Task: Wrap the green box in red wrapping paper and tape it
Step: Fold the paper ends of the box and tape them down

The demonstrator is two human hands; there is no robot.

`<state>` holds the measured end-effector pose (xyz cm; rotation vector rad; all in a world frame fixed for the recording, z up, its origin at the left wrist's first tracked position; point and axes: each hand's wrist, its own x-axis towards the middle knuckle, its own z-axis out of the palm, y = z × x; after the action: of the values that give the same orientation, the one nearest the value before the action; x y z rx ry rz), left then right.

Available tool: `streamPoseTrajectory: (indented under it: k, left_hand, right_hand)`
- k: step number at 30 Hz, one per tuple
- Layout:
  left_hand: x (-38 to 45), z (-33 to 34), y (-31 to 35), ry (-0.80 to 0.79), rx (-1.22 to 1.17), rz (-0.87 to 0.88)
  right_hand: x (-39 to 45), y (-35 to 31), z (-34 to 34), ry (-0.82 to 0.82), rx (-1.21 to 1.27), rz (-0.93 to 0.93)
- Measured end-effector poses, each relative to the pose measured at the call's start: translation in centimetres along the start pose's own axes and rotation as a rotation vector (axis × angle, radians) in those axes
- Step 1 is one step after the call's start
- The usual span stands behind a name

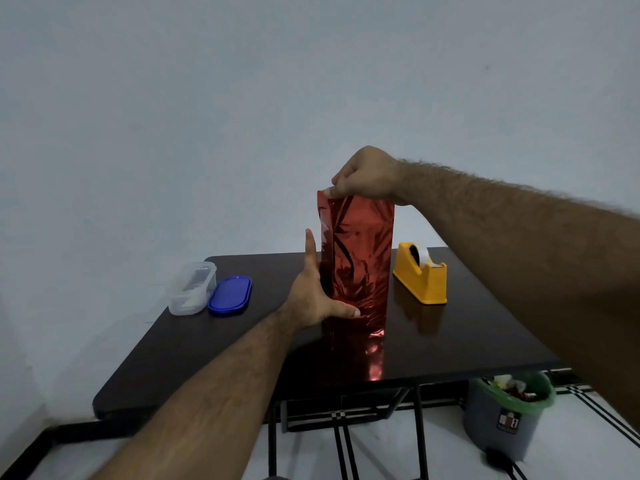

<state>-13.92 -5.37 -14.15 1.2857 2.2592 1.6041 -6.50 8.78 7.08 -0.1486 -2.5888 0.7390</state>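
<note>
A tall package covered in shiny red wrapping paper (358,258) stands upright on the dark table (214,344). No green of the box shows; the paper hides it all round. My left hand (317,292) lies flat against the package's left side, fingers straight up, thumb across the lower front. My right hand (367,178) is on top of the package and pinches the paper's upper left edge between thumb and fingers. A yellow tape dispenser (424,280) with a white tape roll stands just right of the package.
A clear plastic container (192,289) and its blue lid (230,294) lie at the table's left. A grey bin with a green liner (509,407) stands on the floor under the table's right edge. A plain wall is behind.
</note>
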Motion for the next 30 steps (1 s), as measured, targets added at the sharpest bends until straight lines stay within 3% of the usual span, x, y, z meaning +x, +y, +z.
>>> streamPoseTrajectory:
  k: [6, 15, 19, 23, 30]
  left_hand:
    - [0.7, -1.2, 1.7, 0.007, -0.13, -0.06]
    - [-0.7, -0.5, 0.5, -0.042, -0.057, -0.067]
    - [-1.3, 0.5, -0.7, -0.014, 0.006, -0.063]
    - [-1.1, 1.0, -0.6, -0.002, 0.033, -0.063]
    - [-1.0, 1.0, -1.8, -0.006, -0.03, -0.098]
  right_hand:
    - [-1.4, 1.3, -1.5, -0.106, -0.14, -0.042]
    - [-0.8, 2.0, -1.1, 0.037, -0.022, 0.057]
    - [-0.9, 1.6, -0.9, -0.015, -0.042, 0.086]
    - [-1.2, 0.7, -0.6, -0.064, -0.008, 0.052]
    - [-1.8, 2.1, -0.9, 0.016, 0.088, -0.049]
